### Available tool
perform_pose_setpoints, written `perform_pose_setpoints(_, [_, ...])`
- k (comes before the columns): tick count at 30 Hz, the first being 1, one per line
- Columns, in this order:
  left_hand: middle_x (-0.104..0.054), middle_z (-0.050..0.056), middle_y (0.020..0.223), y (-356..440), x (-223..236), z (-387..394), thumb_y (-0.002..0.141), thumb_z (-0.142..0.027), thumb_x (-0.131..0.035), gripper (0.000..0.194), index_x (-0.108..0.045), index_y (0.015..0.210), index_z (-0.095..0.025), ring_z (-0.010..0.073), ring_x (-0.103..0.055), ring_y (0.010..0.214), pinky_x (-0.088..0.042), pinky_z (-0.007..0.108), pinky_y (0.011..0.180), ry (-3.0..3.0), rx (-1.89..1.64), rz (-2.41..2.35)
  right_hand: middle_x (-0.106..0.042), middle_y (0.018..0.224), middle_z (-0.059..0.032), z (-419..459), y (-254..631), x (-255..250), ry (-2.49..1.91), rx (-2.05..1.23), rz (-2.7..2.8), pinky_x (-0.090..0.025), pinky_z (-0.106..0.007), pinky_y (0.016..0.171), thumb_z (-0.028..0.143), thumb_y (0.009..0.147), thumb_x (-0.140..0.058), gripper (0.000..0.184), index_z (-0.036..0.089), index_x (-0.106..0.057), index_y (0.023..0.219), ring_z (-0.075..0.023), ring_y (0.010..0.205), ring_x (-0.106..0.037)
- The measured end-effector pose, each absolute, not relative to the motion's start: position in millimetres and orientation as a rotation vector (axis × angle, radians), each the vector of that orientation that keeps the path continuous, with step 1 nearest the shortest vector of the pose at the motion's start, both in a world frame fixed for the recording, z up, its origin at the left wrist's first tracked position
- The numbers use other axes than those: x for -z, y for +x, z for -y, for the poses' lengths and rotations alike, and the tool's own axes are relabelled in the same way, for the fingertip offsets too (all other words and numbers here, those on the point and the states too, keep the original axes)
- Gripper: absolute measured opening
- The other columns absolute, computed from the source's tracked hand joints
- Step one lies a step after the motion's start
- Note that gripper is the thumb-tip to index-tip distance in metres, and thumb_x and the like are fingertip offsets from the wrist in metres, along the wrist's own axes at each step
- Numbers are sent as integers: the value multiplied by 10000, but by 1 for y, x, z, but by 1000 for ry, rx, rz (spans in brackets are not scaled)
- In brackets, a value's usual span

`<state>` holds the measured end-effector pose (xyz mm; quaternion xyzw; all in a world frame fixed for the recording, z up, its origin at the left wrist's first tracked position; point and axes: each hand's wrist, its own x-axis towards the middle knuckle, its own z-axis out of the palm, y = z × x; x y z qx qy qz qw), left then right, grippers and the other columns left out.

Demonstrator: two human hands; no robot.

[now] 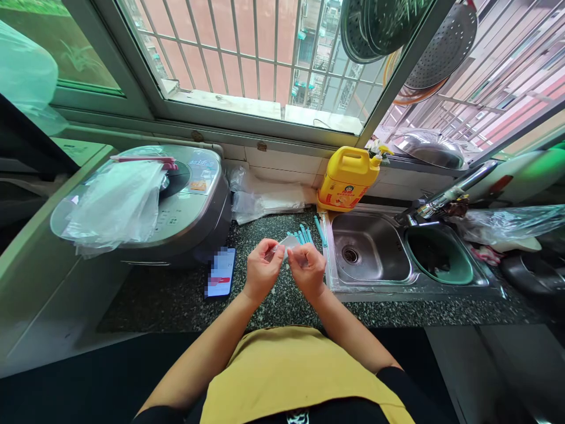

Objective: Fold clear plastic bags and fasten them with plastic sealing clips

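My left hand and my right hand are close together over the speckled counter, both closed in a pinch. Between their fingertips is a small, thin, whitish see-through plastic piece; the fingers cover part of it, and its exact kind is unclear. Just beyond my hands lie several slim light-blue sticks, partly hidden by my right hand. Another blue stick rests apart from them, beside the sink edge. A lit phone lies to the left of my left hand.
On the left stands a rice cooker with a plastic bag on its lid. More clear bags lie by the wall. A yellow jug stands behind the steel sink, whose right basin holds a green tub under the faucet.
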<state>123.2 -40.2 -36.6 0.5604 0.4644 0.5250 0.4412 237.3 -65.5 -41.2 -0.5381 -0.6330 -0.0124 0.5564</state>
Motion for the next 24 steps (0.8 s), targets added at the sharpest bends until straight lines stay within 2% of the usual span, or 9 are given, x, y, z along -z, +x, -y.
perform_pose_setpoints(4, [-592, -29, 669, 116, 32, 34, 712, -312, -637, 280, -576, 951, -181, 115, -563, 585, -449, 216, 566, 1407, -1190, -1122, -477, 542, 51, 63, 246, 40, -1234, 26, 1564, -371, -218, 484, 231, 847, -572, 248, 206, -466, 624, -83, 478, -431])
perform_pose_setpoints(9, [-622, 3, 646, 115, 23, 28, 735, -297, -594, 127, -598, 717, -171, 126, -574, 584, -463, 229, 571, 1481, -1183, -1109, -554, 584, 26, 65, 248, 46, -1157, -1, 1712, -426, -247, 511, 284, 852, -559, 153, 227, -546, 710, -112, 527, -516])
perform_pose_setpoints(12, [-606, -3, 641, 111, 21, 25, 747, -303, -578, 133, -579, 721, -173, 123, -575, 586, -462, 221, 567, 1440, -1278, -1129, -593, 639, 12, 68, 250, 50, -1167, -38, 1661, -458, -264, 542, 268, 845, -567, 76, 217, -577, 789, -122, 567, -539])
perform_pose_setpoints(14, [-588, -17, 649, 105, 20, 23, 741, -300, -597, 163, -598, 844, -172, 117, -568, 585, -460, 219, 573, 1486, -1269, -1108, -590, 641, 9, 69, 254, 50, -1191, -50, 1609, -460, -263, 547, 215, 849, -552, 100, 209, -583, 754, -123, 581, -539])
perform_pose_setpoints(17, [-584, -23, 748, 96, 19, 18, 688, -269, -677, 476, -562, 1144, -198, 104, -547, 593, -463, 228, 610, 1704, -1139, -1074, -580, 638, 10, 67, 260, 47, -1156, -61, 1617, -452, -249, 543, 161, 837, -559, 123, 208, -598, 730, -121, 594, -541])
perform_pose_setpoints(18, [-585, -14, 797, 94, 17, 16, 674, -252, -692, 523, -557, 1179, -214, 104, -544, 609, -463, 235, 627, 1795, -1095, -1077, -581, 650, 8, 66, 262, 45, -1139, -61, 1637, -448, -244, 540, 154, 832, -565, 114, 209, -607, 741, -120, 598, -543])
perform_pose_setpoints(19, [-586, 0, 841, 92, 15, 13, 673, -232, -691, 483, -591, 1146, -222, 108, -546, 633, -463, 242, 643, 1884, -1064, -1085, -582, 661, 6, 65, 263, 44, -1126, -60, 1659, -442, -238, 533, 148, 829, -568, 110, 212, -615, 753, -118, 599, -544])
perform_pose_setpoints(22, [-593, 38, 873, 92, 7, 6, 714, -166, -621, 145, -695, 835, -197, 142, -571, 727, -456, 263, 682, 2112, -1023, -1067, -580, 674, 6, 64, 264, 42, -1111, -48, 1701, -426, -227, 522, 148, 840, -555, 118, 223, -627, 782, -113, 596, -542])
perform_pose_setpoints(24, [-613, 47, 827, 93, 1, 3, 745, -154, -580, 116, -687, 715, -188, 161, -583, 750, -454, 274, 689, 2190, -1022, -1023, -595, 707, 0, 64, 264, 44, -1125, -41, 1696, -442, -241, 544, 211, 840, -580, 43, 224, -622, 845, -118, 604, -540])
